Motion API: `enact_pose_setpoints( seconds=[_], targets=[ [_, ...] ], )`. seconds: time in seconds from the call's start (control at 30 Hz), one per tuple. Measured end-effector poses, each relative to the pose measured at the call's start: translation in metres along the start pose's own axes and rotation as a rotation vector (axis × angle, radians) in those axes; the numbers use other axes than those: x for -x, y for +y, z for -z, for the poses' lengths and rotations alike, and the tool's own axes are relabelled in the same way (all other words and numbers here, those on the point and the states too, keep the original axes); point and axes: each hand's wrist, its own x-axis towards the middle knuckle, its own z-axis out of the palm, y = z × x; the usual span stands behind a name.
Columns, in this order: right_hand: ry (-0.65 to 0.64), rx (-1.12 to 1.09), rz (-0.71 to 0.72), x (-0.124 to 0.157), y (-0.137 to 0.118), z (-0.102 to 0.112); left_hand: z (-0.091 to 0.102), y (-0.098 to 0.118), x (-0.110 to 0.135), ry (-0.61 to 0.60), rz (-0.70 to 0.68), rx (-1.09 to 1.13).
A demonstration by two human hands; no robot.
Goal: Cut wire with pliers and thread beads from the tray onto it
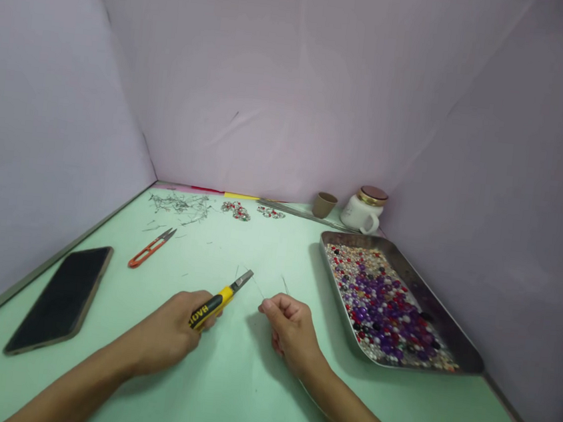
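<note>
Wrapped in my left hand (176, 324) is a yellow and black utility knife (214, 304), its short blade pointing up and to the right. My right hand (293, 330) pinches a thin wire (259, 289) between thumb and forefinger. That wire runs up and left towards the knife's blade; whether they touch is hard to make out. Another fine wire end sticks up behind the right hand's fingers. Both hands are over the middle of the green tabletop (222, 393).
A metal tray (336, 287) of mixed beads stands at right. At left lie a phone (63, 299) and orange thread snips (151, 248). Farther back are wire scraps (181, 205), beaded pieces (236, 211), long wires (306, 213), a brown cup (324, 205) and a white lidded mug (362, 213).
</note>
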Motion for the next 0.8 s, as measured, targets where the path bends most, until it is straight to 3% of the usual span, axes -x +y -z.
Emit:
enact_pose_setpoints(
  seconds=[0.3, 0.57, 0.8],
  targets=[
    [0.005, 0.070, 0.056, 0.002, 0.001, -0.003, 0.015, -0.012, -0.007, 0.100, 0.035, 0.056],
    [-0.026, 0.199, 0.198, 0.014, 0.006, -0.006, -0.001, -0.029, 0.009, 0.236, -0.051, 0.117],
    [-0.086, 0.216, 0.263, 0.024, 0.009, -0.006, -0.001, -0.030, 0.023, 0.248, -0.107, 0.146]
  ],
)
